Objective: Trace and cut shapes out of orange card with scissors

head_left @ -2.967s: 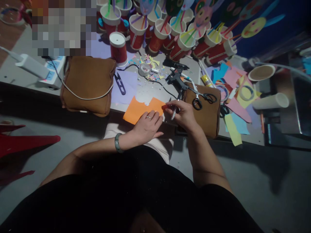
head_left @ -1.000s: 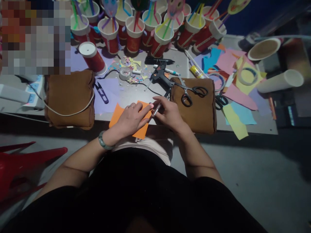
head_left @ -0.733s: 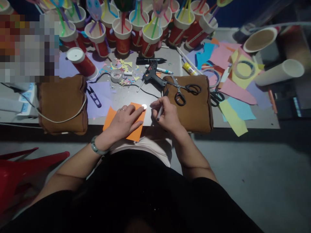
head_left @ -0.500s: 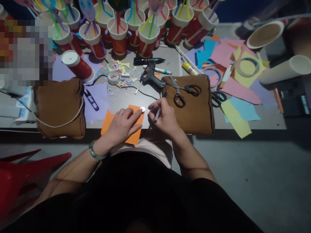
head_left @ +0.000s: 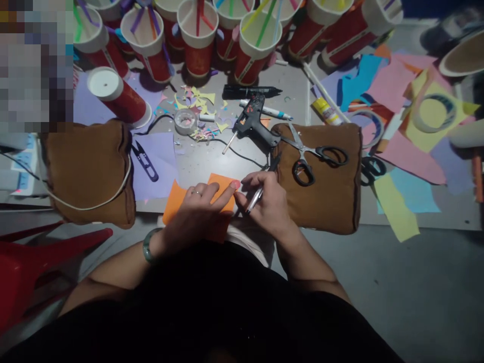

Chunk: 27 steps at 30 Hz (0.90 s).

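My left hand [head_left: 202, 204] lies with its fingers stretched over a piece of orange paper [head_left: 223, 179] at the table's front edge. The index fingertip presses on a small round pink disc [head_left: 235, 184] near the paper's upper right corner. Close by on the right, my right hand [head_left: 270, 201] is closed around a pen [head_left: 255, 198] with a clear barrel, held at a slant. Its fingertips are beside the disc; whether the pen touches anything I cannot tell. Scissors [head_left: 302, 148] with black handles lie spread on a brown cushion [head_left: 328, 201] to the right.
A black glue gun [head_left: 253, 122] and a marker [head_left: 249, 92] lie beyond my hands. Red paper cups [head_left: 198, 58] with straws stand behind. Thread snips [head_left: 145, 160] rest on purple paper [head_left: 162, 171]. Another brown cushion [head_left: 85, 171] is left; coloured paper scraps [head_left: 395, 88] spread right.
The view has shifted, so the table's things appear larger and lower. The disc, bright white before, now looks pink. Both hands keep nearly the same pose over the orange paper.
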### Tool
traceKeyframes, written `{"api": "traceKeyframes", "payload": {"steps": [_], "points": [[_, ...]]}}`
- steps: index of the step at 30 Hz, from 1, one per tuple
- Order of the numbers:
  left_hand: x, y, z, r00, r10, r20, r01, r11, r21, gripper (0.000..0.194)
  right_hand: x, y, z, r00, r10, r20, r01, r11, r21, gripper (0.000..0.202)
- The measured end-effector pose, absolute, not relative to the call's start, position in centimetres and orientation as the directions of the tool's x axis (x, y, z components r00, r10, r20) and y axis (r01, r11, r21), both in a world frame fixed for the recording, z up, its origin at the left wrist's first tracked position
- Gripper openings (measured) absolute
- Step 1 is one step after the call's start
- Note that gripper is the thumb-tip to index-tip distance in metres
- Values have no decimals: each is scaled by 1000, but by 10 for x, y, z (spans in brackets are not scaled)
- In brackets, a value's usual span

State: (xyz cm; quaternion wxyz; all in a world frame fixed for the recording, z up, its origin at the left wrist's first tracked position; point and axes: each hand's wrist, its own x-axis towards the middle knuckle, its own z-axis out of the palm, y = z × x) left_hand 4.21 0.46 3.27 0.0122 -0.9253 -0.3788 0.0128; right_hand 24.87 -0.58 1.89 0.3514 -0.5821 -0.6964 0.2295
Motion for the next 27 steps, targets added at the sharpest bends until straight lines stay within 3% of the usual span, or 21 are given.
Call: {"api": "traceKeyframes", "payload": {"steps": [4, 8, 13, 27], "points": [[41, 6, 41, 736, 677, -3, 676, -736, -36, 52, 248, -6, 18, -104, 961, 256, 654, 260, -710, 27], [39, 6, 37, 733, 676, 70, 675, -736, 45, 51, 247, -7, 17, -120, 945, 305, 667, 304, -681, 30], [38, 7, 34, 746, 665, 41, 655, -743, 137, 52, 248, -6, 15, -128, 936, 327, 626, 331, -706, 34], [36, 16, 36, 775, 627, 84, 607, -774, 178, 47, 248, -3, 18, -123, 949, 291, 634, 301, -712, 33]]}}
